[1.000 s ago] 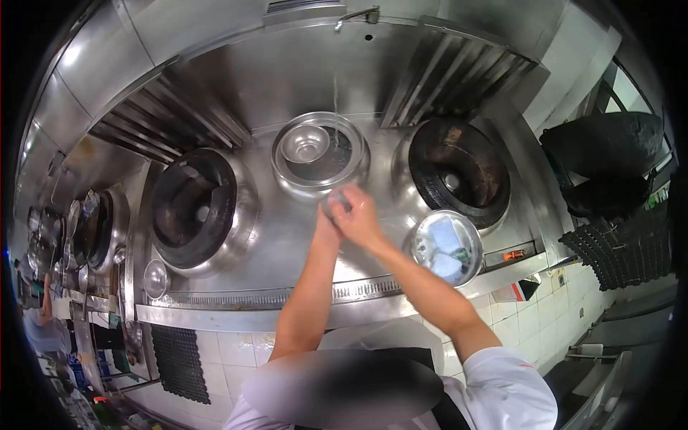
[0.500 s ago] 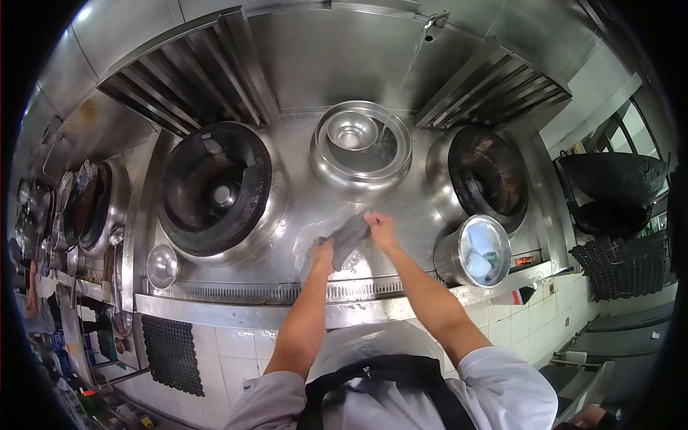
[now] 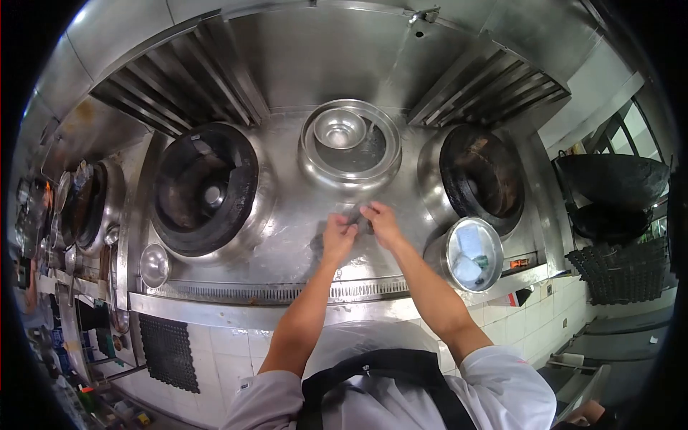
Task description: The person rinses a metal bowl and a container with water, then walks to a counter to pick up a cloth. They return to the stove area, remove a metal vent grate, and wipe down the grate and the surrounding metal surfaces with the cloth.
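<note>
A dark grey cloth [image 3: 355,213] is bunched between my two hands, just above the steel stove top. My left hand [image 3: 338,236] grips its near left side with the fingers closed. On the other side my right hand [image 3: 382,224] pinches the cloth with thumb and fingers. Most of the cloth is hidden behind the fingers. Beyond the hands sits a round steel basin [image 3: 308,161] with a smaller steel bowl [image 3: 340,129] in it; a thin stream of water falls toward it from the faucet [image 3: 424,14].
Black-rimmed wok burners stand left [image 3: 244,208] and right [image 3: 448,172]. A steel pot [image 3: 438,261] with light cloths inside is at the right front. A metal bowl [image 3: 155,266] rests at the left front. The drain grate [image 3: 287,292] runs along the front edge.
My hands have come closer together, the left one moving up and to the right. The cloth, stretched out between them before, is now bunched. The whole view has shifted slightly.
</note>
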Demonstrator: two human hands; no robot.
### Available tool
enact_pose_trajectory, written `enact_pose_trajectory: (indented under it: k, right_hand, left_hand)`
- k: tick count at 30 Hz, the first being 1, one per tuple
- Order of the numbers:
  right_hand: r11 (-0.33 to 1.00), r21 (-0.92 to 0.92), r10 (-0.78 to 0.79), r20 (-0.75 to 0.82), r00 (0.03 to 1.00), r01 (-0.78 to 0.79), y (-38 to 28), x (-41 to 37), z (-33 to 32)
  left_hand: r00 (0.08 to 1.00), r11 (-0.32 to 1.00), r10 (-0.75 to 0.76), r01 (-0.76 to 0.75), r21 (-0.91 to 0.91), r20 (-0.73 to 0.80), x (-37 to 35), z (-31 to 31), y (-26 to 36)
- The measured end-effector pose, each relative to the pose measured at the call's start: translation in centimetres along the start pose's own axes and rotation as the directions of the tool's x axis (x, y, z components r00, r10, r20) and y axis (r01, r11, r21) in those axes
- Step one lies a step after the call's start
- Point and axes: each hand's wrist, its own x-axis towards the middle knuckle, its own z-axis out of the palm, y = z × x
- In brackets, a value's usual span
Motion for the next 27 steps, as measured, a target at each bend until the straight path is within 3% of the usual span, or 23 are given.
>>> enact_pose_trajectory:
  k: [1,2,4,5,8,11,14,17,19,22,23,26,27]
  right_hand:
    - [0.985,0.169,0.025,-0.029,0.999,-0.019,-1.0,-0.7,-0.1]
    - [0.973,0.218,0.076,-0.014,0.997,-0.071,-0.9,-0.5,-0.6]
    - [0.935,0.307,0.175,0.037,0.984,-0.178,-0.1,-0.4,-1.6]
    - [0.957,0.254,0.136,0.031,0.990,-0.140,0.6,0.0,-2.4]
    - [0.997,0.078,0.019,0.019,1.000,-0.021,1.3,0.6,-4.6]
    - [0.994,-0.086,-0.070,0.026,0.997,0.072,1.5,0.8,-6.1]
    - [0.974,-0.178,-0.132,0.058,0.990,0.140,1.3,0.7,-6.7]
    - [0.936,-0.307,-0.141,0.119,0.983,0.171,1.5,0.4,-7.0]
    - [0.918,-0.366,-0.082,0.201,0.976,0.152,1.8,0.7,-8.0]
    - [0.958,-0.252,-0.091,0.190,0.978,0.138,2.0,1.7,-9.1]
    - [0.995,-0.095,0.020,0.116,0.993,-0.009,1.6,1.7,-9.3]
    - [0.937,0.309,0.166,0.014,0.986,-0.162,1.0,2.4,-9.4]
    - [0.900,0.391,0.192,0.040,0.981,-0.192,0.7,3.0,-9.9]
  left_hand:
    - [0.995,0.995,0.096,-0.097,-0.021,-0.027,-0.4,1.2,-0.1]
    - [0.979,0.980,0.195,-0.197,-0.038,-0.058,-0.5,2.1,-0.2]
    - [0.992,0.987,0.124,-0.126,0.097,0.025,-0.8,2.8,0.3]
    - [0.995,0.982,0.082,-0.091,0.167,0.060,-1.0,3.1,0.4]
    - [0.999,1.000,0.026,-0.026,-0.013,0.031,-1.5,4.6,0.9]
    - [0.993,0.990,0.089,-0.096,0.107,0.075,-1.4,4.9,1.7]
    - [0.996,0.992,0.066,-0.071,0.106,0.058,-1.3,5.6,1.8]
    - [0.992,0.949,0.094,-0.063,0.310,-0.086,-1.2,5.7,2.0]
    - [0.997,0.976,-0.020,0.036,0.214,-0.073,-1.8,5.3,3.0]
    - [0.994,0.995,-0.097,0.095,-0.037,-0.051,-2.3,4.2,3.1]
    - [0.994,0.985,-0.102,0.095,-0.141,-0.043,-2.1,3.7,2.7]
    - [0.973,0.863,-0.180,0.085,-0.498,-0.146,-1.9,2.1,2.1]
    - [0.971,0.844,-0.199,0.099,-0.527,-0.135,-1.7,1.3,2.0]
